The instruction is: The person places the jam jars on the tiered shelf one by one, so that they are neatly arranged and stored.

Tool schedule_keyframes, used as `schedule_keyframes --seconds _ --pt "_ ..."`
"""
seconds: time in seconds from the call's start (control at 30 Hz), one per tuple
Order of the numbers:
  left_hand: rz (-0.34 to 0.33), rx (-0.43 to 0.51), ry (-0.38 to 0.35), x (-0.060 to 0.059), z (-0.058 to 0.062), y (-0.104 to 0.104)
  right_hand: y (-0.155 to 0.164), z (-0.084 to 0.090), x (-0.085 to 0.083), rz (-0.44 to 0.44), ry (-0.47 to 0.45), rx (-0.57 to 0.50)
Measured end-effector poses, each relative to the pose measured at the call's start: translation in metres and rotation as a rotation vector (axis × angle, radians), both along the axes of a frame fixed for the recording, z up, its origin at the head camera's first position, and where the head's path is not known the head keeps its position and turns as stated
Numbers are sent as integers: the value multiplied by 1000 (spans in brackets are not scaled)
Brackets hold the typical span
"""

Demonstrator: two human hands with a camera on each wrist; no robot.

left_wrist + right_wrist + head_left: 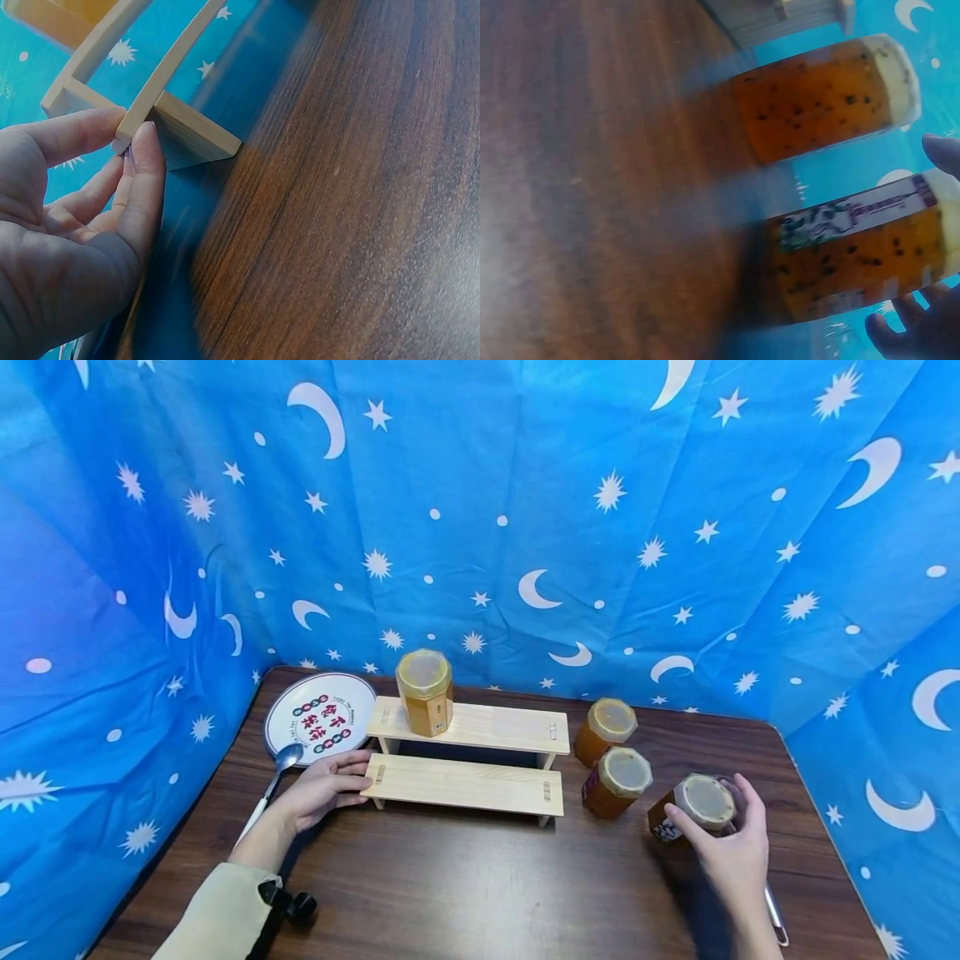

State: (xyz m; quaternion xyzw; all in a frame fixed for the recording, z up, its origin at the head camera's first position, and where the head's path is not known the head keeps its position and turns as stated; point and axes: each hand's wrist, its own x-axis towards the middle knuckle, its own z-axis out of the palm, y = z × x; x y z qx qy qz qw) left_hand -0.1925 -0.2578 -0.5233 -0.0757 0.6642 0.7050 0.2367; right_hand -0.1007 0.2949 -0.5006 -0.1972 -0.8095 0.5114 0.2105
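At the left end of the lower step of a pale wooden two-step rack [465, 785], my left hand [326, 789] pinches the board's edge between thumb and fingers. The left wrist view has this board end [142, 116] between the fingertips. On the right, my right hand [731, 852] spans a jam jar [686, 806] near its lid, thumb on the near left side and fingers round the far side. Amber contents with dark seeds and a printed label show on this jar [862, 251] in the right wrist view. A similar jar [825, 101] stands beside it.
A yellow-lidded jar [425, 693] stands on the upper step. Two more jars, one behind [606, 731] and one in front [617, 783], stand right of the rack. At left are a white plate [288, 714] and a spoon [273, 781]. A metal handle [775, 914] lies by my right wrist.
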Motion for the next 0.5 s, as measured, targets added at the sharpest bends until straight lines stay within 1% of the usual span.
schedule_keyframes --seconds 0.13,0.33,0.5 --pt "-2 3 1 -1 -1 0 2 -10 0 2 -55 -31" --pt "-2 9 1 -1 -3 -1 5 -17 2 35 -154 -36" --pt "0 11 4 -1 -3 -1 4 -22 3 38 -160 -39"
